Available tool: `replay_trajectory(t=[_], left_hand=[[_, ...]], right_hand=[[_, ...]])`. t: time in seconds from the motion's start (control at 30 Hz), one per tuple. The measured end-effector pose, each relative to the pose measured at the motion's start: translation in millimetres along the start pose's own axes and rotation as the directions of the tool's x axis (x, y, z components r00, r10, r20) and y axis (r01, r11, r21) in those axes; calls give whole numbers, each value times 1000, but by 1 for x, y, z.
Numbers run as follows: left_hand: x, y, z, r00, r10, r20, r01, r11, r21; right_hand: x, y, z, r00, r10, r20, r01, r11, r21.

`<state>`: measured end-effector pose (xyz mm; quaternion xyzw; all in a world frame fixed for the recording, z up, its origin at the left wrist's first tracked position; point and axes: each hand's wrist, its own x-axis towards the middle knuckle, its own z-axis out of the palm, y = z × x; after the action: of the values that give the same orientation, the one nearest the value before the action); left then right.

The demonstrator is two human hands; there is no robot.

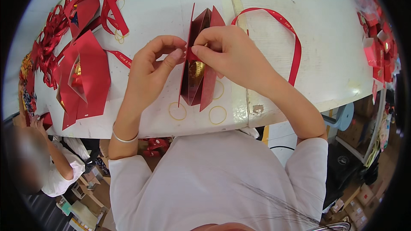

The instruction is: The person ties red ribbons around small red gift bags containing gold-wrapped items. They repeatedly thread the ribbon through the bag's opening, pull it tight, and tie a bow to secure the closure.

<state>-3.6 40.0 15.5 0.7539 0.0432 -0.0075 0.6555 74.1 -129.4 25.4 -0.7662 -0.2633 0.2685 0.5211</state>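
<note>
A red folded card box (206, 86) stands on edge on the white table (154, 122), its panels spread upward, with a gold foil-wrapped piece (196, 70) between them. My right hand (224, 46) reaches over the box from the right, thumb and forefinger pinching a bit of red ribbon at its inner left panel. At the box's left outer side is my left hand (160, 61), its fingers curled and thumb apart; whether its fingertips hold anything I cannot tell. A printed red ribbon (297, 43) arcs over the table to the right, and another stretch (120, 58) lies left of my left hand.
Yellow rubber bands (177, 111) lie near the table's front edge. Red card boxes (96, 80) and heaped red ribbons (53, 45) occupy the left side. Red packets (380, 51) are piled at the far right. A co-worker (61, 166) is at the lower left.
</note>
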Motion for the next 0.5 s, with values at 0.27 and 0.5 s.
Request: replay_trajectory(t=[0.27,0.5], left_hand=[[2,-2,-4,997,-70,17,71,997,-14],[6,-2,-8,997,-49,67,46,998,50]], right_hand=[[3,-8,-10,984,136,118,-144,988,59],[5,-2,-10,996,43,81,-38,997,-60]])
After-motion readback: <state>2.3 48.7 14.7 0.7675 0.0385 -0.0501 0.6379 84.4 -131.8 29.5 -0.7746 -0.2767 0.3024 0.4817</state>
